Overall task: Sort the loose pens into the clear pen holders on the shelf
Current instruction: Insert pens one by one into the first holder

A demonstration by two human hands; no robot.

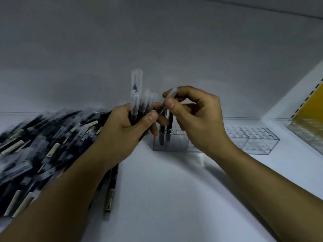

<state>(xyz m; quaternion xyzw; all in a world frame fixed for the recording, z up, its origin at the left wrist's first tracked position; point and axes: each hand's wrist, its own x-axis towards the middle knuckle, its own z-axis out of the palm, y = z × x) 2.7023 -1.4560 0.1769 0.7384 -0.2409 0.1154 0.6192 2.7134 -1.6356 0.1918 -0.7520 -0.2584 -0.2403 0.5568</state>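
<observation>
My left hand [129, 130] grips a bundle of several black pens with clear caps [139, 100], held upright with caps up. My right hand [197, 117] pinches a single pen [168, 100] between thumb and fingers, tilted, just right of the bundle. Directly below and between my hands stands a clear pen holder [170, 142] with two black pens [166, 130] upright in it. A large heap of loose black pens [43, 149] covers the white shelf at the left.
More clear holders with hole grids [251, 138] stand in a row to the right of the first. A yellow panel and another clear box [307, 130] are at the far right. The grey back wall [157, 49] rises behind.
</observation>
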